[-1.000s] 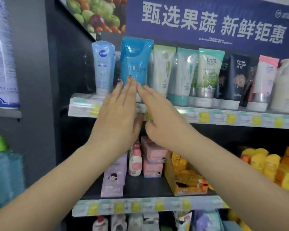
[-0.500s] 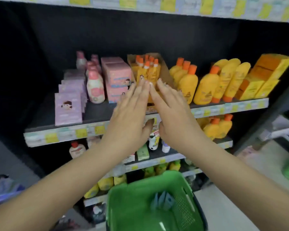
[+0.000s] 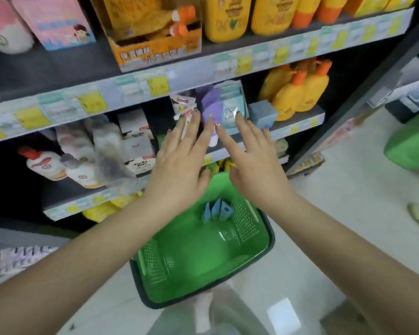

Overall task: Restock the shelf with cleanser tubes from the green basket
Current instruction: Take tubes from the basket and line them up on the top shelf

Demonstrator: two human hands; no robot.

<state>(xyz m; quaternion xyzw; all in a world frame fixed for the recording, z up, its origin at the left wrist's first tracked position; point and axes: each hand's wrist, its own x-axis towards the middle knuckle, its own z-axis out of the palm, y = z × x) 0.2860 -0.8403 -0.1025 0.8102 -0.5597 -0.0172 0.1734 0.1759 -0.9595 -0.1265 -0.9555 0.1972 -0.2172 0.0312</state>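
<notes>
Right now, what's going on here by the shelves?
A person is restocking. Both hands, left hand and right hand, are open and empty, held above the green basket on the floor. A few blue cleanser tubes lie inside it, not yet picked up.

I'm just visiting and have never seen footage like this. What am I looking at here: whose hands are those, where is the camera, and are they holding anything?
There is no machine here: a person wears a camera on the head, so you look down along both arms. The left hand and right hand are stretched out with straight fingers and hold nothing. Below them, on the floor, stands a green basket with a few blue cleanser tubes at its far end. Ahead is a store shelf with yellow bottles and pink boxes.
</notes>
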